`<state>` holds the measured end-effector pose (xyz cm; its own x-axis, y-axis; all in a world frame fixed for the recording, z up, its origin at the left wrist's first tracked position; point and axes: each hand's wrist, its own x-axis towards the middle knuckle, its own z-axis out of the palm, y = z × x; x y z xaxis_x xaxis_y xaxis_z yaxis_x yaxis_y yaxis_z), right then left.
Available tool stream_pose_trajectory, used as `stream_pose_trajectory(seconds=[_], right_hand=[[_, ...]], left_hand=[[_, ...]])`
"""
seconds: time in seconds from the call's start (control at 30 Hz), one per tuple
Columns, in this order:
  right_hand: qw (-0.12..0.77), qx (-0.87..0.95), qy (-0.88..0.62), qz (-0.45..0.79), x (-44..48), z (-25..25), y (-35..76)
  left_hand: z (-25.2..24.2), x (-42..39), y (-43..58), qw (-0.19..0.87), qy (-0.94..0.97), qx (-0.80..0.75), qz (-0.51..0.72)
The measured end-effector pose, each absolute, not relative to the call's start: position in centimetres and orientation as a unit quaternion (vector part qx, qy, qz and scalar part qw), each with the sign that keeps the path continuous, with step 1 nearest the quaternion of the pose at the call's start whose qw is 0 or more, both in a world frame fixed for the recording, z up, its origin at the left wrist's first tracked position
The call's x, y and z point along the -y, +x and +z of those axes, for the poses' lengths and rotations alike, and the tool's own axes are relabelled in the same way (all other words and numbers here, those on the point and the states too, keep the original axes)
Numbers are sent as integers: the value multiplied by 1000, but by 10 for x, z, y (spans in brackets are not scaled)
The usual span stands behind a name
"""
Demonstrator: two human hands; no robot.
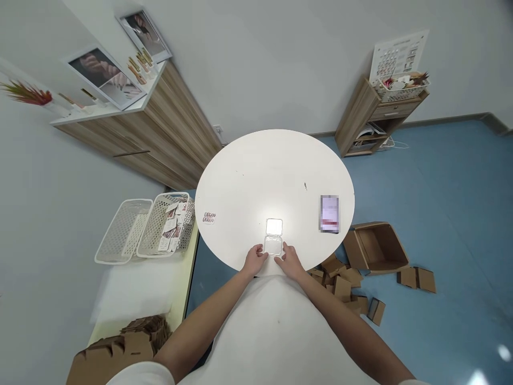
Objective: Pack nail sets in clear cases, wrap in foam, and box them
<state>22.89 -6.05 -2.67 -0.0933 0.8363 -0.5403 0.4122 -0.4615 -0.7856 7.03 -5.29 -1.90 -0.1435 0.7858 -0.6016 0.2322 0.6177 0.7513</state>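
Observation:
A small clear plastic case [273, 246] lies on the white oval table near its front edge, its lid folded back away from me. My left hand [255, 259] holds the case's left side, with the thumb by the near corner. On the opposite side, my right hand [290, 262] grips the right edge with curled fingers. Inside the case I can make out no contents. A small card of press-on nails [209, 217] rests at the table's left. To the right lies a phone-like device [329, 214] with its screen blurred.
White baskets [166, 224] stand on a low table at the left, one holding printed packets. Folded cardboard [116, 355] is at the lower left. An open carton [374, 248] and several small brown boxes [343, 289] lie on the floor at right. A tiny dark object [305, 186] sits on the tabletop.

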Motion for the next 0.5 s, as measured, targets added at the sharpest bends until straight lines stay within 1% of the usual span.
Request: stream_pose_trajectory(seconds=[0.17,0.33,0.5], right_hand=[[205,486,-639,561,56,-25,226],[214,481,-635,566,46,-27,226],[211,481,-639,562,46,-28,225]], left_hand=[[-15,48,74,596,391,-656,250],[-7,39,76,595,410,-644,252],[-13,38,74,580,381,-675,250]])
